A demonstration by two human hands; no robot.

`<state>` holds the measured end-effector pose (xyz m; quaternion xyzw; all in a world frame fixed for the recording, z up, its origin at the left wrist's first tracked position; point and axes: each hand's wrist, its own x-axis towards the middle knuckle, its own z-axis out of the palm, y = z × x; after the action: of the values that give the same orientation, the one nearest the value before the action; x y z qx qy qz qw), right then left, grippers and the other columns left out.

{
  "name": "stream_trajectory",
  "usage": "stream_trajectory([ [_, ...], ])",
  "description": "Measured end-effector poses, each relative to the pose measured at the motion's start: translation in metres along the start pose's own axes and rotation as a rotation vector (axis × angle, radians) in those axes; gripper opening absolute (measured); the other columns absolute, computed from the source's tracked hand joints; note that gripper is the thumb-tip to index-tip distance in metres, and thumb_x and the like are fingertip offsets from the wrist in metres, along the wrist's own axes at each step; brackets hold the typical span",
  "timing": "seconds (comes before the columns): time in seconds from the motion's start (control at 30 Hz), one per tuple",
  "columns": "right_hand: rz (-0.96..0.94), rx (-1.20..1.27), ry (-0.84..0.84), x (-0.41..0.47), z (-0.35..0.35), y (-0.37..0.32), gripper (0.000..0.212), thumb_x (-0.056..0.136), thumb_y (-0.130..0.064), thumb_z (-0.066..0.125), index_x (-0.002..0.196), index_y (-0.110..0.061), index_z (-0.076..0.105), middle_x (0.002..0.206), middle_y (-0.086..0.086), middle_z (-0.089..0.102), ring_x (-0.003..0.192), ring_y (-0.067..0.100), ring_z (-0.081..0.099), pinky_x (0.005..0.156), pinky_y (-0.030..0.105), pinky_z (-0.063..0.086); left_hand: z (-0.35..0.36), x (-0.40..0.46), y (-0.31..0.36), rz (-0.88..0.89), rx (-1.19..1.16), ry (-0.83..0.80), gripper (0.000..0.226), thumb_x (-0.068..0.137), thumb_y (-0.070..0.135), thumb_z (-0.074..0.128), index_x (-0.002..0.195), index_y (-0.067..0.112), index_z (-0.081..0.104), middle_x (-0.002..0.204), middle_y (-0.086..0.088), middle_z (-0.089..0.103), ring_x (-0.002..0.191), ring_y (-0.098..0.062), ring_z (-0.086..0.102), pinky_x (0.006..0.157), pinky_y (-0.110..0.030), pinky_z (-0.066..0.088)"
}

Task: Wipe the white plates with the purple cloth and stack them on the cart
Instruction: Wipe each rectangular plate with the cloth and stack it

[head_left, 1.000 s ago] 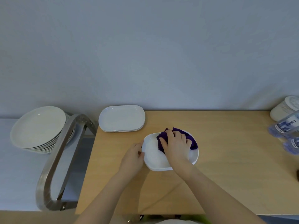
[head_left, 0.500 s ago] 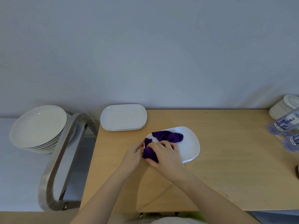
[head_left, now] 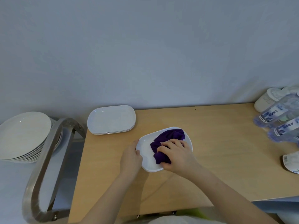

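Cloth [head_left: 168, 139] lies bunched under the gripping right hand [head_left: 176, 154]; left hand [head_left: 131, 157] holds the plate [head_left: 145, 149] edge.

A single wide-angle head view looks forward and down from above the near edge of the wooden table [head_left: 218, 151], facing a plain wall. It sits close over the hands, with the cart's metal handle [head_left: 47, 167] at the left edge.

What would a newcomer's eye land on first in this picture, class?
The purple cloth stands out, pressed by the right hand onto a white plate mid-table, while the left hand grips the plate's edge. Next, the stack of round plates on the cart at far left.
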<state>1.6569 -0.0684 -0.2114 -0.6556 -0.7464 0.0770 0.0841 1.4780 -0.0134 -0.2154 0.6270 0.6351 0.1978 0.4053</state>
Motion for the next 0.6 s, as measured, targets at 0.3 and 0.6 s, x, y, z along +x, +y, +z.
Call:
stream_trajectory([
  [0.3,-0.011,-0.159,0.016,0.013,-0.014,0.047,0.039,0.059,-0.048,0.079,0.093,-0.034,0.067,0.093,-0.012,0.067,0.088,0.017,0.064,0.073,0.033,0.049,-0.001,0.017,0.004,-0.012,0.157,0.001,0.054,0.092,-0.001,0.039,0.139,0.024,0.049,0.114,-0.004,0.065,0.096,-0.024,0.059,0.072,-0.031,0.047],
  [0.6,0.298,-0.223,0.061,0.03,0.004,0.008,0.052,0.05,-0.054,0.084,0.096,-0.032,0.068,0.099,0.006,0.064,0.092,0.032,0.061,0.071,0.045,0.048,-0.005,0.023,0.006,-0.034,0.258,-0.019,0.055,0.094,0.005,0.038,0.142,0.03,0.043,0.104,-0.002,0.063,0.086,-0.022,0.056,0.066,-0.03,0.044],
])
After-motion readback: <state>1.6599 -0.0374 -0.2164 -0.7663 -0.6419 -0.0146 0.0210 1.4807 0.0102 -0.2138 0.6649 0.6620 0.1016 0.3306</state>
